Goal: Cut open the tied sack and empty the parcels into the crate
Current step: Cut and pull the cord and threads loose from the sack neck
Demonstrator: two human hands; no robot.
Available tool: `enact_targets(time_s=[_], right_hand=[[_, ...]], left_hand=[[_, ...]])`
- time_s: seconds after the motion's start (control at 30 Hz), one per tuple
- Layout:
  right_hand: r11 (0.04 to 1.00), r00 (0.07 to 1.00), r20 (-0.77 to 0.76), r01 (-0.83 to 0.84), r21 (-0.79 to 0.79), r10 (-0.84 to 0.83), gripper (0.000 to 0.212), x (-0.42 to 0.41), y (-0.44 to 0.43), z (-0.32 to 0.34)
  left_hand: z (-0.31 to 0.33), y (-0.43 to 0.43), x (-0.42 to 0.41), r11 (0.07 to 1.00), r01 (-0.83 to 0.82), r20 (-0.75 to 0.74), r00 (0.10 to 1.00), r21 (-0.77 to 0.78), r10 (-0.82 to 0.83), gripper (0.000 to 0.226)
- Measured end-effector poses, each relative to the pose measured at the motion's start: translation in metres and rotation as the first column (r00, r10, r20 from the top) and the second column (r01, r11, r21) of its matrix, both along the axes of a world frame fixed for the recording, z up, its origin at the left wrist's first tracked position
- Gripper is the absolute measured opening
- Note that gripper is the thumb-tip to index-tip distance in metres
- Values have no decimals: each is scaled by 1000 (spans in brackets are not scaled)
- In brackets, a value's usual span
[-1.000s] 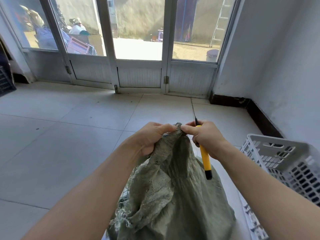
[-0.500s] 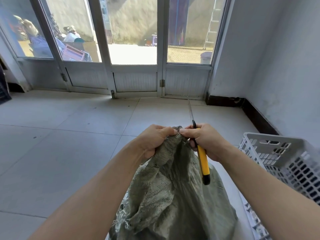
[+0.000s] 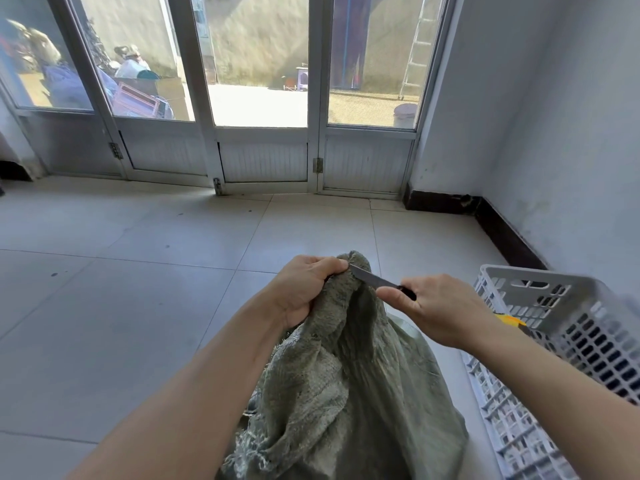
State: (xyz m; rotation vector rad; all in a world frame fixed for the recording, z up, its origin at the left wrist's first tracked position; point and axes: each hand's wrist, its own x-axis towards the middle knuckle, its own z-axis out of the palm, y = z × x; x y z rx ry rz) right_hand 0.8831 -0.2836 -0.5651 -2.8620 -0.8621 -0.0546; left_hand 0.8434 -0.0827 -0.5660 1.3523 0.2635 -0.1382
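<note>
On my left and ahead the floor [image 3: 138, 289] lies open up to the doors [image 3: 263, 168]. On the right the crate [image 3: 540, 289] stands just beside the sack [image 3: 346, 393], and the wall [image 3: 571, 168] closes that side behind it.

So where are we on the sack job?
Done: nothing visible; the sack neck looks closed, bunched in the left hand. In hand: right hand holds the knife, blade tip at the neck. Left: cut it open, tip parcels into the crate; no parcels in view.

The crate [image 3: 568, 327] stands right of the sack [image 3: 349, 382].
</note>
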Motion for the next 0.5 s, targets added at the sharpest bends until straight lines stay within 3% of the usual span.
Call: enact_targets(time_s=[0.5], right_hand=[[986, 998, 43, -45, -161, 53, 65, -1, -2, 11]], left_hand=[[-3, -1, 2, 998, -49, -7, 999, 37, 49, 21]])
